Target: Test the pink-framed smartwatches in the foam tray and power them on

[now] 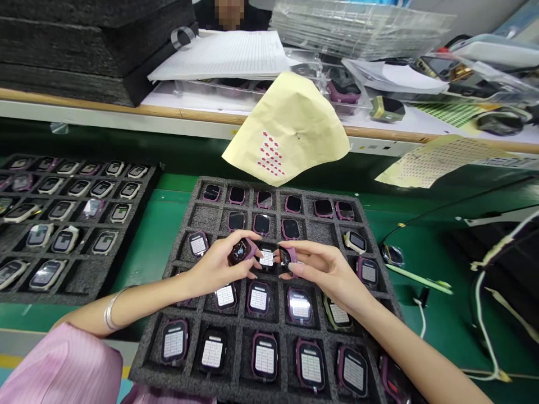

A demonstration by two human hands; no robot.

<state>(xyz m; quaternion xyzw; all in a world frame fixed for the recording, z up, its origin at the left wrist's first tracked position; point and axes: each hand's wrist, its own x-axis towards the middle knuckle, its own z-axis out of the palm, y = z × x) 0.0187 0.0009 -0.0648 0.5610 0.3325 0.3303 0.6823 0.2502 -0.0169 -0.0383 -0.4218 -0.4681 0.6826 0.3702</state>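
My left hand (229,258) is closed around a purple smartwatch (241,252) whose dark screen shows a lit watch face. Facing it, my right hand (314,264) pinches another purple smartwatch (287,258), turned partly side-on. Both are held above a black foam tray (202,216) divided into square compartments. Between the hands lies a watch with a white screen (266,257). Nearer rows hold watches showing white grid-like screens, such as this purple one (265,357). In the far rows the watch screens are dark (293,203). My forearms and hands cover parts of some compartments.
A second foam tray (90,269) with several pale and purple watches lies at the left. Above, a shelf (202,116) carries black foam blocks (71,50), papers (223,56) and clear plastic trays (357,25). A yellow sticker sheet (290,129) hangs down. Cables (480,303) run at the right. A person sits opposite.
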